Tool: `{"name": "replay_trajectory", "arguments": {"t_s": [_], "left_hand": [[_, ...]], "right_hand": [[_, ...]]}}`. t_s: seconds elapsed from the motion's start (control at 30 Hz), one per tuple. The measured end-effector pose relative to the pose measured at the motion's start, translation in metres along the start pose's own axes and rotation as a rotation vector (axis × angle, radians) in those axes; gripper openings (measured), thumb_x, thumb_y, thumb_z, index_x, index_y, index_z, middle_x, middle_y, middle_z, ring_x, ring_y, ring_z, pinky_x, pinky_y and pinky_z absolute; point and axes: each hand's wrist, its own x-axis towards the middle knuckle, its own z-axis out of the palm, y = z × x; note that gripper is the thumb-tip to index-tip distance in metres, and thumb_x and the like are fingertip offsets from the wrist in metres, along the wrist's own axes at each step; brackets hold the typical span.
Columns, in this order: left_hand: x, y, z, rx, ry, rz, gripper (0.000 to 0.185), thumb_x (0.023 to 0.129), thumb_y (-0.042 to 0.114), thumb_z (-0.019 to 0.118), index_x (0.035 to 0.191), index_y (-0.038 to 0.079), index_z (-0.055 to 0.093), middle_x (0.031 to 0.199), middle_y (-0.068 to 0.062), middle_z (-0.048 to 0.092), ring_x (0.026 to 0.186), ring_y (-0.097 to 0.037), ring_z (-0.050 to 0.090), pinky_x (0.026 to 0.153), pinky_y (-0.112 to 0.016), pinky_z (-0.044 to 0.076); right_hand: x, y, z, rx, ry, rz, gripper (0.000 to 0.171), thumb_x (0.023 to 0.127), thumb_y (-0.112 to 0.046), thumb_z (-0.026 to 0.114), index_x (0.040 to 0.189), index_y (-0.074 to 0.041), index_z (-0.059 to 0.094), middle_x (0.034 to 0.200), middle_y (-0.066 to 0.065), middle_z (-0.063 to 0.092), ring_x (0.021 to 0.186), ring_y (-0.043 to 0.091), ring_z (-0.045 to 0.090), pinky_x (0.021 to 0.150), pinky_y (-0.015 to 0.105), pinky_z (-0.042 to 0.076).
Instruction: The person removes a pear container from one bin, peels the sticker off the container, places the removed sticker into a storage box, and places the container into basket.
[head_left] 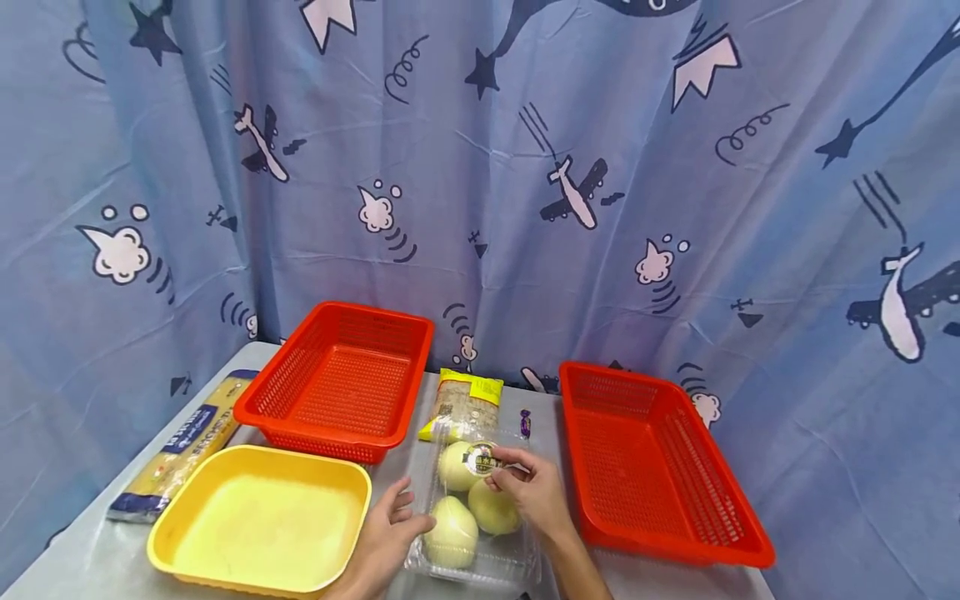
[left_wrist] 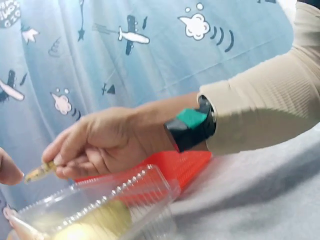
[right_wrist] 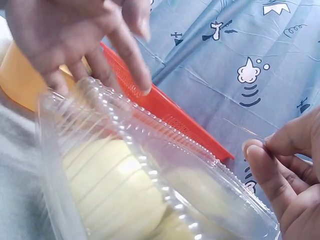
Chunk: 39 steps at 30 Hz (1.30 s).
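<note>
Pasta packet point(head_left: 178, 446): lower left of the head view, flat on the grey worktop point(head_left: 90, 554), beside the trays.

Yellow tray point(head_left: 262, 521): lower left-centre, open side up.

Red basket point(head_left: 341, 379): just behind the yellow tray, open side up.

Left hand point(head_left: 386, 533): bottom centre. Fingers nearly straight and spread, laid against the left edge of the clamshell, seemingly to steady it. It pinches nothing.

Clear clamshell box point(head_left: 480, 562): bottom centre, between the two hands, flat on the worktop. Holds three pale round fruits point(head_left: 452, 533). Lid point(right_wrist: 150, 150) appears down over them; whether latched, I cannot tell.

Right hand point(head_left: 528, 487): just right of centre, over the box top. Thumb and forefinger pressed together, pinching the round label point(head_left: 482, 459) or a film at it, as if peeling. Remaining fingers curled.

Yellow snack packet point(head_left: 463, 406) and small purple sweet point(head_left: 526, 422): just behind the box.

Second red basket point(head_left: 660, 467): lower right.
</note>
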Motion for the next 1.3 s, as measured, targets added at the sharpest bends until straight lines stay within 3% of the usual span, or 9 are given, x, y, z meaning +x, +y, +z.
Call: {"name": "replay_trajectory", "arguments": {"t_s": [0.27,0.43,0.67,1.03,1.3], "left_hand": [[-0.006,0.017,-0.022,0.029,0.038,0.170,0.069,0.082,0.008,0.071,0.141,-0.008,0.039,0.132,-0.027,0.049,0.117,-0.041,0.048,0.094,-0.054,0.041],[-0.005,0.031,-0.041,-0.014,0.055,0.157,0.070,0.083,0.008,0.071,0.144,-0.002,0.039,0.136,-0.020,0.047,0.120,-0.034,0.045,0.096,-0.048,0.039],[0.001,0.040,-0.073,0.004,0.019,0.179,0.069,0.086,0.010,0.071,0.146,0.004,0.037,0.140,-0.018,0.043,0.126,-0.033,0.040,0.095,-0.042,0.041],[-0.001,0.048,-0.124,0.133,0.023,0.316,0.067,0.090,0.013,0.069,0.147,0.005,0.035,0.142,-0.017,0.042,0.126,-0.036,0.040,0.090,-0.024,0.045],[-0.005,0.044,-0.148,0.204,0.020,0.408,0.066,0.091,0.012,0.067,0.148,0.006,0.034,0.144,-0.015,0.040,0.122,-0.020,0.042,0.090,-0.024,0.046]], "right_hand": [[-0.001,0.004,0.001,-0.013,0.009,0.004,0.028,0.079,0.019,0.063,0.108,0.017,0.064,0.089,0.030,0.065,0.065,0.017,0.066,0.066,0.030,0.057],[-0.001,0.005,0.002,-0.020,0.015,0.018,0.027,0.080,0.018,0.063,0.107,0.018,0.063,0.089,0.029,0.065,0.065,0.016,0.066,0.066,0.030,0.056],[-0.002,0.005,0.002,0.003,0.018,0.043,0.029,0.079,0.018,0.063,0.108,0.018,0.063,0.087,0.028,0.065,0.066,0.018,0.065,0.067,0.029,0.056],[-0.001,0.006,0.004,0.042,0.005,0.035,0.028,0.079,0.020,0.062,0.107,0.020,0.062,0.089,0.030,0.064,0.066,0.018,0.065,0.066,0.029,0.056],[-0.002,0.007,0.002,0.039,-0.007,0.002,0.029,0.079,0.019,0.062,0.107,0.020,0.061,0.090,0.032,0.064,0.065,0.019,0.065,0.065,0.029,0.056]]}}
